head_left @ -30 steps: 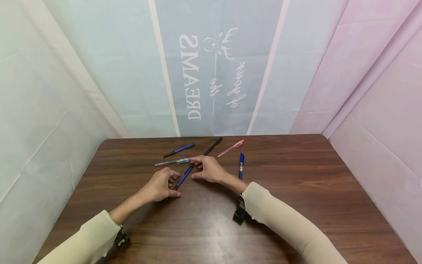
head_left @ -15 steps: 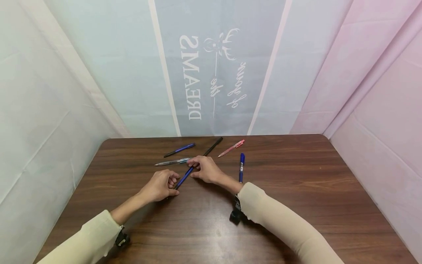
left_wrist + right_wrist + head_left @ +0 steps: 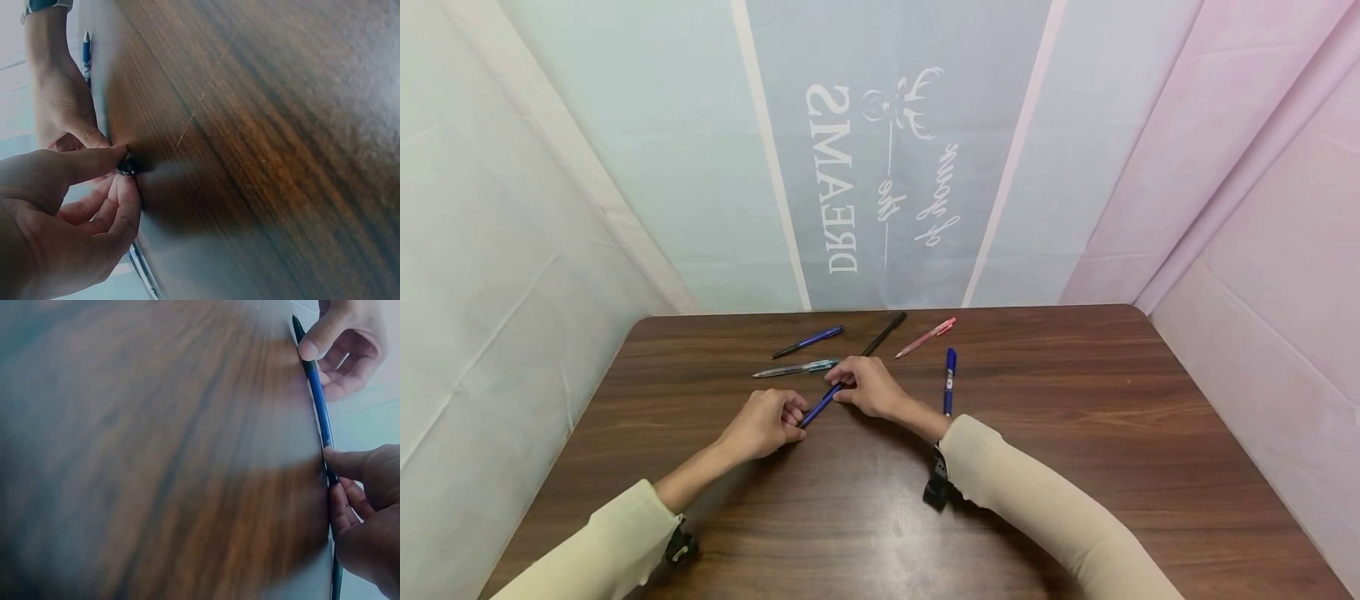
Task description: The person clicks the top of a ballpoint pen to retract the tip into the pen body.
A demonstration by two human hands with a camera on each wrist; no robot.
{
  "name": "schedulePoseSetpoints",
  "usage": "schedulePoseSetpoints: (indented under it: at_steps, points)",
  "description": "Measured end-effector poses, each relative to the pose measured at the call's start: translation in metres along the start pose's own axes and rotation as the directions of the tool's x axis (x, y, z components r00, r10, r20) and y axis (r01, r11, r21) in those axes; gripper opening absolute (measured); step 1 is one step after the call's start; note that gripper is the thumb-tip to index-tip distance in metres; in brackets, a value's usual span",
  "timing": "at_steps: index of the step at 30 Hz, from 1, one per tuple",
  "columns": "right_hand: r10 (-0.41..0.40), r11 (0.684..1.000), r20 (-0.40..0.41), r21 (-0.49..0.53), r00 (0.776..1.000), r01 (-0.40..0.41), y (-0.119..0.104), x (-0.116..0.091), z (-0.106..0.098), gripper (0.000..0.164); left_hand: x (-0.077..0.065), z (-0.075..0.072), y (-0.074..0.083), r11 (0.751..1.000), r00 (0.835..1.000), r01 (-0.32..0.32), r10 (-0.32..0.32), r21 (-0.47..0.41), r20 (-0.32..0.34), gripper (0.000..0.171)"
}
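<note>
A blue pen with a black grip (image 3: 820, 408) lies slantwise between the two hands in the head view. My left hand (image 3: 763, 422) pinches it near its writing tip, which points toward me. At its far end my right hand (image 3: 872, 387) pinches it between thumb and fingers. In the right wrist view the same blue pen (image 3: 319, 403) runs along the table surface, thumbs of both hands on it. The left wrist view shows its dark end (image 3: 127, 167) between thumb and fingertips. A clear pen with a light-blue end (image 3: 793, 369) lies just beyond the right fingertips.
Farther back on the wooden table (image 3: 1075, 433) lie another blue pen (image 3: 808, 341), a black pen (image 3: 886, 332) partly behind the right hand, and a pink pen (image 3: 927, 337). A capped blue pen (image 3: 949, 382) lies right of the right hand. A printed cloth (image 3: 895, 167) hangs behind.
The right hand has moved slightly left and come onto the far end of the blue pen. Left fingers have closed on its near end. The other pens have stayed put.
</note>
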State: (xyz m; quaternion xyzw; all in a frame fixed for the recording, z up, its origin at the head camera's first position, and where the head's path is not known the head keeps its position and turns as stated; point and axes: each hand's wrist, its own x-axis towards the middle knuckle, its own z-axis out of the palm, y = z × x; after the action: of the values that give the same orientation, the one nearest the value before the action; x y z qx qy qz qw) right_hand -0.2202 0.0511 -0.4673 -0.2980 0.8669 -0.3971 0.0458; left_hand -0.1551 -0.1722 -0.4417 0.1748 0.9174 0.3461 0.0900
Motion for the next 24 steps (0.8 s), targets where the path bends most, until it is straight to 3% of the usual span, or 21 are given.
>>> schedulePoseSetpoints:
  at_steps: [14, 19, 24]
  points:
    - [-0.014, 1.0, 0.053, -0.015, 0.999, 0.015, 0.0043, -0.0006, -0.0067, 0.015, 0.002, 0.0007, 0.0003, 0.993, 1.0, 0.031, -0.031, -0.11, 0.005, 0.015]
    - [0.041, 0.995, 0.018, 0.09, 0.999, -0.042, 0.0041, 0.0001, -0.006, 0.018, 0.003, 0.0028, 0.0011, 0.984, 0.998, 0.062, -0.063, -0.169, -0.004, 0.015]
    - [0.097, 0.963, -0.048, 0.256, 0.994, -0.082, 0.0035, 0.003, -0.006, 0.022, 0.0061, 0.0041, 0.0037, 0.958, 0.991, 0.128, -0.135, -0.255, -0.01, 0.016]
